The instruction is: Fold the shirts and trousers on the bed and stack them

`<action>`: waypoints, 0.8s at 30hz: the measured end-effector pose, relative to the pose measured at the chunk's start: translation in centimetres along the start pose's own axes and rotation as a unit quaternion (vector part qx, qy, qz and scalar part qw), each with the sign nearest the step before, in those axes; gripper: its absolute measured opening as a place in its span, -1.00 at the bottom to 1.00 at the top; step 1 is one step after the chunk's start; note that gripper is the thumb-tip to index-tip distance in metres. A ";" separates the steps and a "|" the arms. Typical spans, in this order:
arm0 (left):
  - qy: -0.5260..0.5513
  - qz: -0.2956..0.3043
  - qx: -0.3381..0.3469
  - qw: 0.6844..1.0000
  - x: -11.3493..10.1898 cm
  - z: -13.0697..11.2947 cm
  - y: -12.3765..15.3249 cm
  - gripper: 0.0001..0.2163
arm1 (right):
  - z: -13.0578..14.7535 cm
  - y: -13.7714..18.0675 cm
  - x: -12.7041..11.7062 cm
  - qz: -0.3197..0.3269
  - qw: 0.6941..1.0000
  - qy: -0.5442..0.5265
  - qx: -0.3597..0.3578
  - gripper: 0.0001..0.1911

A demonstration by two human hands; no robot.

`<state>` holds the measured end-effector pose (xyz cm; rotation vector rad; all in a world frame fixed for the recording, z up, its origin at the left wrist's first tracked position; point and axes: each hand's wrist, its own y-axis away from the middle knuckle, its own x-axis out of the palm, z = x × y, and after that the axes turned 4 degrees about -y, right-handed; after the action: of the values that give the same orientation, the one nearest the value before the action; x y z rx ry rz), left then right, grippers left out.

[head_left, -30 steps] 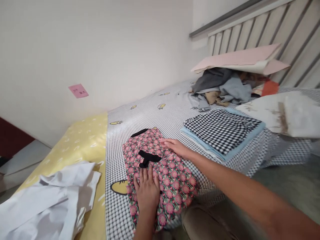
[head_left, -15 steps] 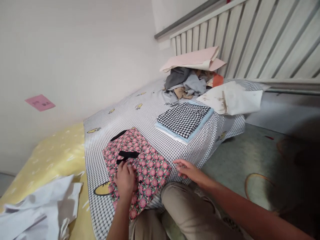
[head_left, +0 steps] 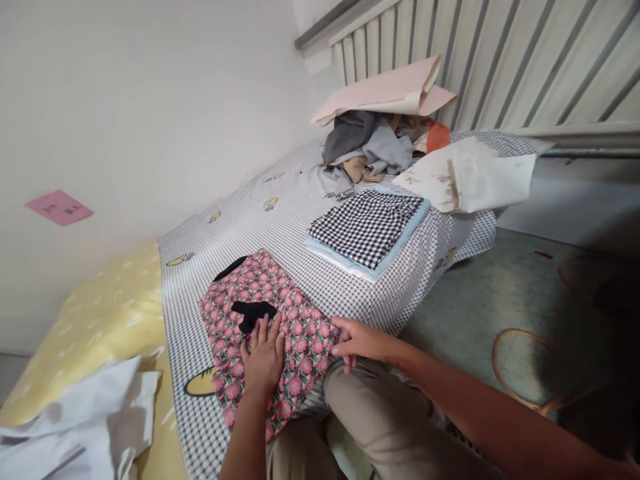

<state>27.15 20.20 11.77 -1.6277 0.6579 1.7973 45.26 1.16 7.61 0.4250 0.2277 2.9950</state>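
A folded pink floral garment (head_left: 305,327) with a black trim lies on the checked sheet in front of my knees. A black fabric strip (head_left: 253,310), perhaps its tie or belt, rests on top. My left hand (head_left: 265,357) is spread flat on the garment, its fingertips touching the lower edge of the strip. At the garment's right corner is my right hand (head_left: 363,343). Its index finger and thumb are apart at the fabric's edge, while the other fingers curl below. Whether they grip any cloth is unclear.
Beyond lies a folded stack with black-and-white gingham cloth (head_left: 367,227) on top. Rumpled clothes (head_left: 360,143) sit under a pink sheet (head_left: 380,93) by the slatted rail. A white cloth (head_left: 490,180) hangs near the bed's edge. White garments (head_left: 75,420) lie on a yellow cover (head_left: 115,300).
My right hand has moved left and down to the garment's corner. My left hand has slid slightly right and flattened, fingers spreading beside the black strip. The view has shifted a little.
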 end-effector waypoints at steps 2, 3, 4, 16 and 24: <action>0.001 0.005 -0.002 1.000 -0.1 -0.1 0.0 -0.51 | 0.3 0.1 -0.2 0.011 0.999 0.032 0.024 -0.46; 0.002 0.006 -0.004 1.000 -0.2 -0.2 0.0 -0.51 | 0.4 0.2 -0.2 0.004 0.998 0.051 0.035 -0.50; 0.002 0.005 -0.005 1.000 -0.1 -0.2 0.0 -0.51 | 0.5 0.2 -0.1 -0.011 0.996 0.073 0.041 -0.58; 0.009 0.004 -0.013 1.000 -0.1 -0.6 0.5 -0.52 | 2.2 1.4 1.1 -0.317 0.843 0.433 0.040 -0.69; 0.038 0.002 -0.014 0.999 -0.1 -0.6 0.9 -0.53 | 5.6 -4.1 5.7 -0.138 0.733 0.624 -0.234 -0.50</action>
<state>26.91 19.11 11.74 -1.7208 0.6734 1.7632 41.79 6.69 13.74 -1.5291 -0.3501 2.3392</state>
